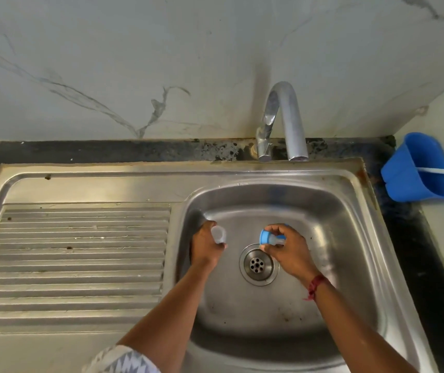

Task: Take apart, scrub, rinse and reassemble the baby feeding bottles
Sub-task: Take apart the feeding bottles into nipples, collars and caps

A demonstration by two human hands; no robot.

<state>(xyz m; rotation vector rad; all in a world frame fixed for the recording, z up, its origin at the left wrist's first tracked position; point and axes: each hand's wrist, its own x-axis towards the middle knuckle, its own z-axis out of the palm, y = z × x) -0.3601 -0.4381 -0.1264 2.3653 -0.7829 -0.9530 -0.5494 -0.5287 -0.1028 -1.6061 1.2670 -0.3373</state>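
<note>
Both hands are over the steel sink basin [344,238]. My left hand [206,247] grips a small clear bottle [218,234], its open mouth facing right; most of the bottle is hidden in the fist. My right hand [286,249] holds the blue screw ring with its clear teat [269,237], fingers curled over it. The two parts are apart, a hand's width between them, above the drain [258,265].
The chrome tap [285,122] stands at the back of the basin, no water running. A ribbed draining board [81,246] lies to the left. A blue plastic holder [420,168] with a white handle in it sits on the black counter at the right.
</note>
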